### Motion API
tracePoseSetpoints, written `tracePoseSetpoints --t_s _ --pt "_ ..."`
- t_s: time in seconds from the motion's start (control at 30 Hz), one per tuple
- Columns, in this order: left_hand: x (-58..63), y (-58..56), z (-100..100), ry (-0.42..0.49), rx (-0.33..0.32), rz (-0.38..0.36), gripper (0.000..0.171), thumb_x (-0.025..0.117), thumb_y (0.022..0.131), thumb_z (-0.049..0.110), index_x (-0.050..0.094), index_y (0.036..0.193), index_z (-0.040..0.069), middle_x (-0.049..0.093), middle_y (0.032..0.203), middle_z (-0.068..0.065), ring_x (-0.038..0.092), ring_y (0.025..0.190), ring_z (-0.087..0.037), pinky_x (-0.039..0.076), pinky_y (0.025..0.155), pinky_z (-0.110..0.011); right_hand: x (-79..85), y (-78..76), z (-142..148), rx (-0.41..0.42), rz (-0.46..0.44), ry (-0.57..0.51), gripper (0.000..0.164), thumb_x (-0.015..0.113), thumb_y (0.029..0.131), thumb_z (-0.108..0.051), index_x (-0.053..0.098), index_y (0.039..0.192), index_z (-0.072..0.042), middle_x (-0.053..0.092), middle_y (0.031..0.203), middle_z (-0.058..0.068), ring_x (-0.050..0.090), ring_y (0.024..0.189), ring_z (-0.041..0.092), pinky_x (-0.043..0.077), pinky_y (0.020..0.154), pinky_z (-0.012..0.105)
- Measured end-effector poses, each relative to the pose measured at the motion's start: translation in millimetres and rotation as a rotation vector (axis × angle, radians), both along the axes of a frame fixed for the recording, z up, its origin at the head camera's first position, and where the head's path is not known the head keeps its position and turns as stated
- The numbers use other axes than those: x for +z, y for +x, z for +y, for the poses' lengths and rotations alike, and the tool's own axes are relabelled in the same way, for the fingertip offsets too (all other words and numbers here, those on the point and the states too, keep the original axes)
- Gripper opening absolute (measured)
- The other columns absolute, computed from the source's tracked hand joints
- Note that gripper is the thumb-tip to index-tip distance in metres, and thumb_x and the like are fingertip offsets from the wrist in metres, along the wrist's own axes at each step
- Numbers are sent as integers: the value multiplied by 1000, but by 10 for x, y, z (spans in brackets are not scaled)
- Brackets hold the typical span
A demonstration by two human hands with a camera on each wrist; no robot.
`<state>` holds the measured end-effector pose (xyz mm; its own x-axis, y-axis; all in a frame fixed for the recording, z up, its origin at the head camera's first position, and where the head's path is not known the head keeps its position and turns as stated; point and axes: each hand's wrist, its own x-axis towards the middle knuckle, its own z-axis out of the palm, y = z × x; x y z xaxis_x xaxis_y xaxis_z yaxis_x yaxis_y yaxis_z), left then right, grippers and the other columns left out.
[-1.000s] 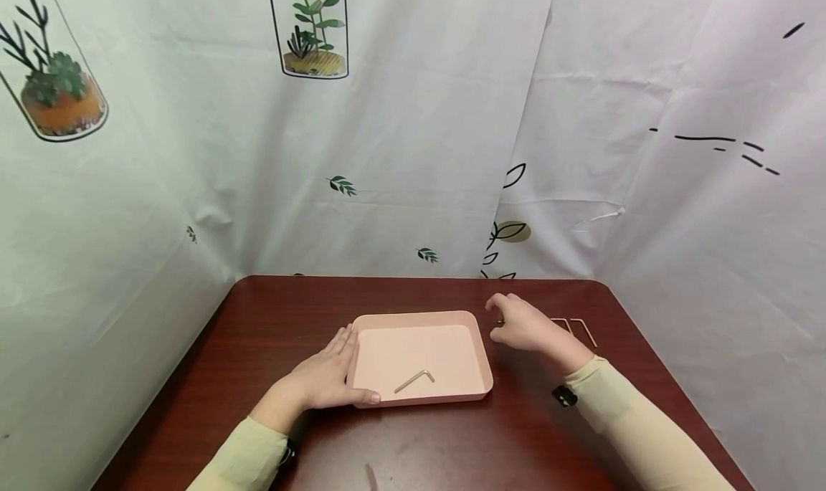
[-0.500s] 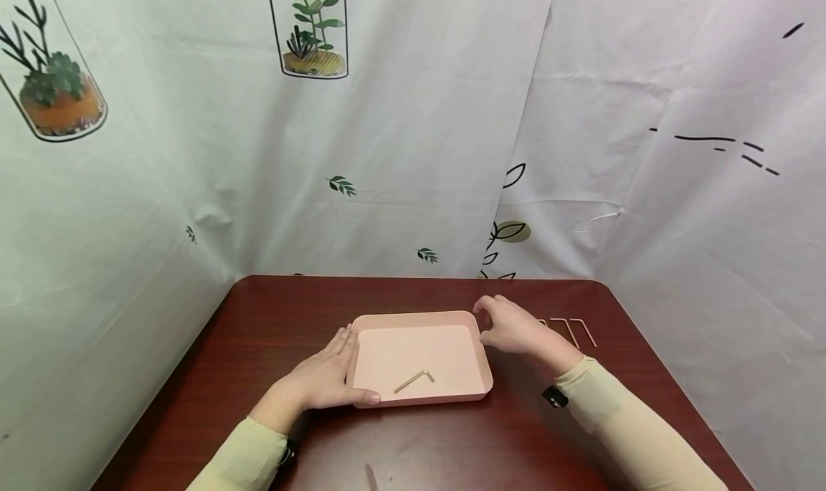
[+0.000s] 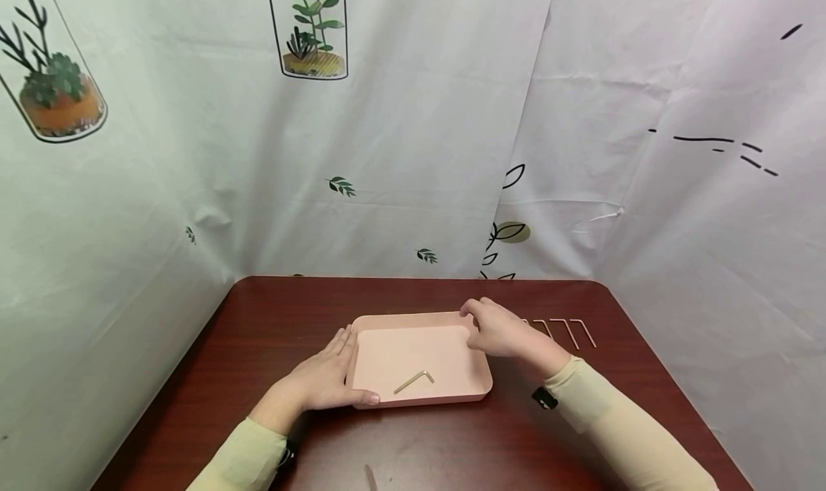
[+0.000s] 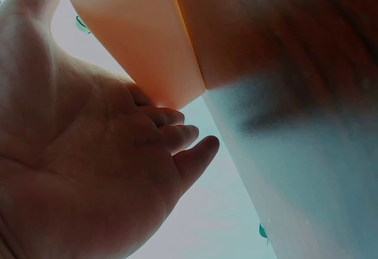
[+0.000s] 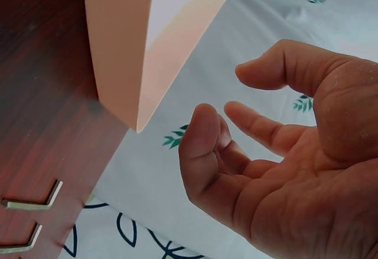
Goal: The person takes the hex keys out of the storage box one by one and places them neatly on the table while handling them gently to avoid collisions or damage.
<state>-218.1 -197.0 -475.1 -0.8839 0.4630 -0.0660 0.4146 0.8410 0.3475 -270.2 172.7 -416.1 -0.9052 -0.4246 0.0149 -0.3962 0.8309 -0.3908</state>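
Observation:
A shallow pink tray (image 3: pixel 419 348) rests on the table with one brass-coloured hex key (image 3: pixel 413 380) lying near its front side. My left hand (image 3: pixel 323 378) touches the tray's left end, its fingers straight along the side and its thumb at the front corner. In the left wrist view, the palm (image 4: pixel 88 152) is beside the tray wall (image 4: pixel 147 40). My right hand (image 3: pixel 500 331) is over the tray's right rim, fingers loosely bent. The right wrist view shows a gap between thumb (image 5: pixel 263 73) and fingers, with nothing held.
Several more L-shaped hex keys (image 3: pixel 566 326) lie in a row to the right of the tray, partly covered by my right forearm. The dark red-brown table (image 3: pixel 284 297) meets white printed curtains (image 3: pixel 400 190) at the back and sides.
My right hand has moved left from beside the tray to over its right rim, uncovering more hex keys in the row. The left hand and tray stay put.

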Motion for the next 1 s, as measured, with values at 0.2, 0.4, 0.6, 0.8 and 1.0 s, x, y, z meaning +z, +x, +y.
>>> tracePoseSetpoints --t_s 0.2,0.4,0.6,0.8,1.0 --pt "3 -2 2 3 0 -3 141 77 87 79 17 168 -19 17 177 -39 21 167 -50 31 131 -58 -5 3 -68 7 -29 -13 48 77 83 -4 70 130 -6 64 108 14 59 88 21 52 78 41" --pt "-31 -13 1 -4 8 -1 141 77 86 81 18 169 -18 17 178 -38 21 167 -49 32 131 -57 -50 9 -132 38 -14 -7 48 77 81 -3 70 129 -6 64 106 13 60 87 20 53 78 41" --pt "-54 -22 -6 -7 7 3 141 76 86 81 19 169 -18 18 178 -38 21 167 -48 31 131 -57 -91 32 -220 55 -5 3 47 78 81 -4 71 127 -9 61 101 5 61 86 20 53 74 41" --pt "-52 -24 -8 -7 6 4 142 76 86 82 18 169 -18 17 178 -37 20 168 -48 31 131 -57 -157 46 -290 110 9 -7 46 78 80 -2 70 125 -6 63 102 10 61 87 20 54 76 41" --pt "-63 -32 -12 -9 9 1 142 76 86 82 18 170 -17 16 179 -36 20 168 -47 30 132 -56 -193 53 -349 141 -9 -12 46 75 80 -1 70 125 -5 65 108 12 62 95 23 54 80 43"
